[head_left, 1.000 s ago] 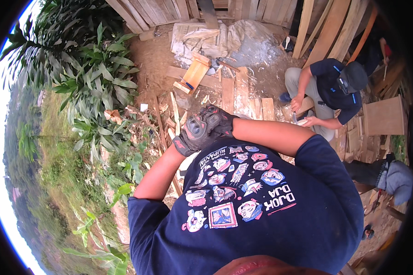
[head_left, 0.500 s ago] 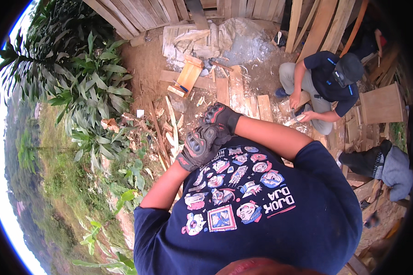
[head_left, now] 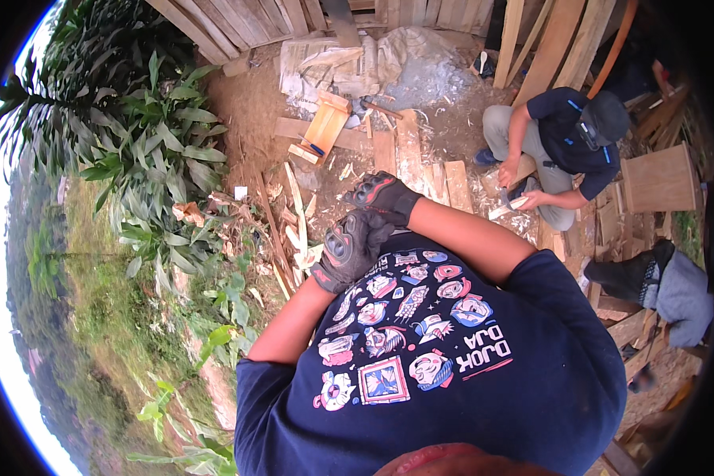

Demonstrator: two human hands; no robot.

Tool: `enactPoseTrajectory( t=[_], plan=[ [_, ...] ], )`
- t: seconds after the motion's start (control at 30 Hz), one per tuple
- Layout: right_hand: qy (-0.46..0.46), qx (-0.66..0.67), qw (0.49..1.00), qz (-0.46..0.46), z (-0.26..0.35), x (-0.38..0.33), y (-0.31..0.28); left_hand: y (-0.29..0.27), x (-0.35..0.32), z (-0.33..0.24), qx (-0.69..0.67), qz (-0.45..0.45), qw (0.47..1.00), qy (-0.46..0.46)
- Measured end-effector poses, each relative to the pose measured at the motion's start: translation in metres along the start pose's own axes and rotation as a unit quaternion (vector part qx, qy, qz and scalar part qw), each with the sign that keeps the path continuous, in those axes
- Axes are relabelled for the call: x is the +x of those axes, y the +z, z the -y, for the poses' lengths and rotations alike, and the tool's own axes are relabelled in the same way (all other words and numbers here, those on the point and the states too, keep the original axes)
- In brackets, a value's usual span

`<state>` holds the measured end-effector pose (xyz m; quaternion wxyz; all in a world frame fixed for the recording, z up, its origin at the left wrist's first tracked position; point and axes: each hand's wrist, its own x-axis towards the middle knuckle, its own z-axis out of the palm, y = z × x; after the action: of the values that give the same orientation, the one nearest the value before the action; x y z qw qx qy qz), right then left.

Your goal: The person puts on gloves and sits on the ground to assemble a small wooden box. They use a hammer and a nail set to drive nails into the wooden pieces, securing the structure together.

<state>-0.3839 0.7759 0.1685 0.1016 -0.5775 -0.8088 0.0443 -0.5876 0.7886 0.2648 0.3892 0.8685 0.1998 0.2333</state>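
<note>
The ground [head_left: 250, 119] is leaving a passage at its upper-left corner, between the leafy plants [head_left: 166, 139] and the small wooden stand [head_left: 327, 125]. Beyond the right hand [head_left: 382, 196], flat planks [head_left: 409, 151] are lying in the way; toward the right edge, a co-worker [head_left: 562, 147] is blocking passage.

The brown dirt ground [head_left: 250, 131] carries crumpled pale sacks [head_left: 325, 70] near its far edge. Toward its middle lie a wooden-handled hammer [head_left: 385, 109], loose boards [head_left: 408, 151] and scattered wood shavings [head_left: 346, 170], with narrow wood strips [head_left: 297, 198] nearer its left edge.
</note>
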Motion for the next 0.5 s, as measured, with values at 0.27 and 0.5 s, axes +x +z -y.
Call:
enactPoseTrajectory(
  t=[0.27,0.5],
  plan=[
    [0.007,0.257,0.966,-0.022,0.009,-0.012,-0.012,-0.028,0.021,-0.025,-0.103,0.078,0.989,0.066],
    [0.076,0.172,0.976,0.109,0.000,-0.017,0.044,-0.018,0.006,0.006,-0.044,0.135,0.980,0.138]
  ],
)
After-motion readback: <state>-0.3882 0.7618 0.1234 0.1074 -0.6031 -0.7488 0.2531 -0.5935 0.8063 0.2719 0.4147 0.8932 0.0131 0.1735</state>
